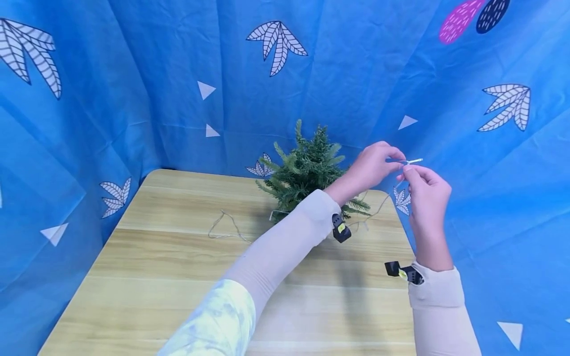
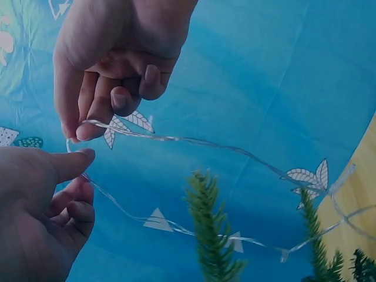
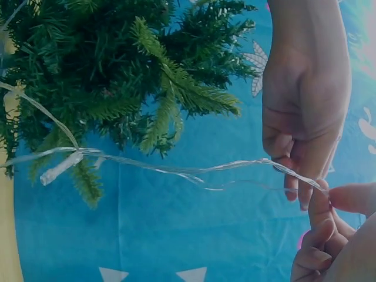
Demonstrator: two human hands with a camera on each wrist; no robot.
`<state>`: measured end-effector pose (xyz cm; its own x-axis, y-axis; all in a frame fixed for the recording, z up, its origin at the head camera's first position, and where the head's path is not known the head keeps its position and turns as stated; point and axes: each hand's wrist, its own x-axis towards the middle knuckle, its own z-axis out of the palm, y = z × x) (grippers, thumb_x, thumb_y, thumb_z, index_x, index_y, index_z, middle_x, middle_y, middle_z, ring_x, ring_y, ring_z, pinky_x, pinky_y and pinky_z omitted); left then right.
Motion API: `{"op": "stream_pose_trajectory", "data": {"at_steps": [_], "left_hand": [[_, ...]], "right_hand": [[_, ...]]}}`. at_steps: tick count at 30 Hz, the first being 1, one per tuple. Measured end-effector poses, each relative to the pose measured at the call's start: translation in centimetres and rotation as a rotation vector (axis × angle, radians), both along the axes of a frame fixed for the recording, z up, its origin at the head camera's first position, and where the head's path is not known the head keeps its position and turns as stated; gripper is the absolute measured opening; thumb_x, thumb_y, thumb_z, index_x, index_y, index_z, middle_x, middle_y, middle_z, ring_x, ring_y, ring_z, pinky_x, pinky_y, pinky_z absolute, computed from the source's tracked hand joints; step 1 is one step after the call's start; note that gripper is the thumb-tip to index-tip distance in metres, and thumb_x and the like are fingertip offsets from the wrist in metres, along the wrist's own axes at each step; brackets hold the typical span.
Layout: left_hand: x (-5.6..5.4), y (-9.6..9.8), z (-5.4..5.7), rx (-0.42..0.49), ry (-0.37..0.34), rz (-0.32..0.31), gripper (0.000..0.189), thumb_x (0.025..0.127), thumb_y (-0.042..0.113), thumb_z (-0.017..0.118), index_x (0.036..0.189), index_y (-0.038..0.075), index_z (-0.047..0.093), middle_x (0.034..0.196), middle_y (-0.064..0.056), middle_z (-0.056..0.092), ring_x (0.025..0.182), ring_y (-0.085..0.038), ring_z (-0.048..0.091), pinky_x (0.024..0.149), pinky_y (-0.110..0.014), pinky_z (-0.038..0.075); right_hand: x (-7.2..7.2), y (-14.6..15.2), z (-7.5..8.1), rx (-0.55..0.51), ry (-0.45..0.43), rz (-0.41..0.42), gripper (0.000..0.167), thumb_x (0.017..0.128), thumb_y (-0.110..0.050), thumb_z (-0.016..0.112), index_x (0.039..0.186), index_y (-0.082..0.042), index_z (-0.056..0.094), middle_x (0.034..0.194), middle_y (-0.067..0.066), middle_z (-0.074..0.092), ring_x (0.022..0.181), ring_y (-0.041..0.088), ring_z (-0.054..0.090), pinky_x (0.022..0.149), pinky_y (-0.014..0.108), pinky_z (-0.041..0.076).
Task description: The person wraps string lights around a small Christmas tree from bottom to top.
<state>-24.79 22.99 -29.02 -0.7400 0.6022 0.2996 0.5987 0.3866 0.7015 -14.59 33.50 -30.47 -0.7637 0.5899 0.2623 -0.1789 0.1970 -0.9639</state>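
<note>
Both hands are raised at the far right, beyond the table edge, with fingertips close together. My left hand [image 1: 371,165] pinches a thin clear wire of a light string [image 2: 226,147] between thumb and fingers. My right hand [image 1: 428,195] pinches the same wire just beside it, and a short white piece [image 1: 415,160] sticks out at the fingertips. From there, strands of the light string [image 3: 141,165] with small clear bulbs run down toward a small green artificial pine tree [image 1: 311,165]. The left forearm crosses in front of the tree and hides its lower part.
The tree stands at the back of a light wooden table [image 1: 178,277]. A loose loop of wire [image 1: 224,236] lies on the tabletop left of it. Behind hangs a blue cloth [image 1: 178,49] with leaf and triangle prints. Each wrist wears a black camera [image 1: 342,232].
</note>
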Motion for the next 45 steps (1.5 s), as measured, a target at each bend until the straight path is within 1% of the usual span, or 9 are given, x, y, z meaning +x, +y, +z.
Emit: {"op": "stream_pose_trajectory", "data": {"at_steps": [6,11,18,26,31,33,39,40,45], "left_hand": [[-0.3,-0.1,1.2,-0.054,0.098,0.007,0.014,0.098,0.030,0.067,0.107,0.028,0.079,0.100,0.013,0.065,0.093,0.000,0.055,0.079,-0.016,0.042],[-1.0,0.0,2.2,-0.051,0.099,0.036,0.015,0.097,0.031,0.068,0.107,0.028,0.079,0.099,0.014,0.066,0.091,0.000,0.054,0.077,-0.015,0.041],[-2.5,0.0,3.5,0.002,-0.020,0.063,0.014,0.099,0.028,0.066,0.106,0.025,0.078,0.098,0.014,0.072,0.080,-0.001,0.062,0.071,-0.017,0.046],[-3.4,-0.4,4.0,0.000,-0.083,0.122,0.014,0.098,0.027,0.067,0.109,0.022,0.074,0.104,0.012,0.071,0.094,-0.004,0.062,0.082,-0.019,0.047],[-2.6,-0.2,4.0,-0.105,-0.040,0.082,0.030,0.097,0.028,0.069,0.127,0.025,0.068,0.110,0.010,0.066,0.101,-0.004,0.059,0.086,-0.019,0.046],[-2.2,-0.1,3.9,-0.146,-0.010,0.047,0.033,0.097,0.028,0.069,0.130,0.026,0.066,0.110,0.010,0.064,0.100,-0.004,0.058,0.086,-0.019,0.046],[-1.5,0.2,3.6,-0.258,0.028,-0.078,0.033,0.099,0.027,0.066,0.132,0.032,0.066,0.115,0.011,0.068,0.103,-0.002,0.060,0.086,-0.020,0.046],[-1.5,0.2,3.5,-0.273,0.022,-0.090,0.032,0.099,0.028,0.066,0.131,0.033,0.067,0.117,0.012,0.068,0.105,-0.002,0.060,0.087,-0.020,0.046],[-2.0,0.1,3.2,-0.260,0.051,-0.116,0.021,0.102,0.029,0.062,0.119,0.029,0.074,0.118,0.016,0.070,0.109,-0.001,0.061,0.092,-0.019,0.046]], "right_hand": [[0.3,-0.1,0.3,0.016,-0.023,0.000,0.023,0.092,-0.028,0.075,0.099,-0.006,0.078,0.074,-0.004,0.071,0.061,0.013,0.045,0.050,0.022,0.031],[0.9,-0.3,-0.1,0.028,-0.064,-0.001,0.021,0.092,-0.029,0.075,0.099,-0.009,0.078,0.072,-0.006,0.070,0.064,0.013,0.046,0.048,0.023,0.030],[1.8,-0.8,-1.0,0.065,-0.119,-0.007,0.027,0.093,-0.034,0.073,0.101,-0.009,0.077,0.075,-0.007,0.070,0.076,0.016,0.047,0.060,0.025,0.036],[2.1,-1.4,-0.8,0.090,-0.094,-0.017,0.026,0.094,-0.031,0.072,0.103,-0.008,0.077,0.074,-0.007,0.070,0.102,0.014,0.058,0.081,0.029,0.041],[1.2,-0.8,-0.1,0.092,-0.069,-0.018,0.026,0.094,-0.032,0.072,0.104,-0.008,0.077,0.075,-0.006,0.069,0.098,0.014,0.058,0.062,0.026,0.038],[0.8,-0.5,0.0,0.097,-0.081,-0.022,0.026,0.094,-0.033,0.072,0.103,-0.009,0.077,0.076,-0.006,0.069,0.085,0.013,0.056,0.053,0.025,0.033],[-0.3,0.1,0.1,0.091,-0.064,-0.006,0.023,0.095,-0.029,0.071,0.102,-0.007,0.077,0.074,-0.005,0.069,0.084,0.012,0.057,0.058,0.024,0.036],[-0.4,0.1,0.2,0.095,-0.057,-0.002,0.024,0.096,-0.029,0.070,0.102,-0.006,0.077,0.074,-0.005,0.068,0.093,0.013,0.057,0.061,0.025,0.036],[-0.4,0.0,0.5,0.127,-0.081,0.001,0.027,0.096,-0.033,0.070,0.102,-0.007,0.077,0.075,-0.007,0.069,0.082,0.013,0.052,0.054,0.025,0.032]]}}
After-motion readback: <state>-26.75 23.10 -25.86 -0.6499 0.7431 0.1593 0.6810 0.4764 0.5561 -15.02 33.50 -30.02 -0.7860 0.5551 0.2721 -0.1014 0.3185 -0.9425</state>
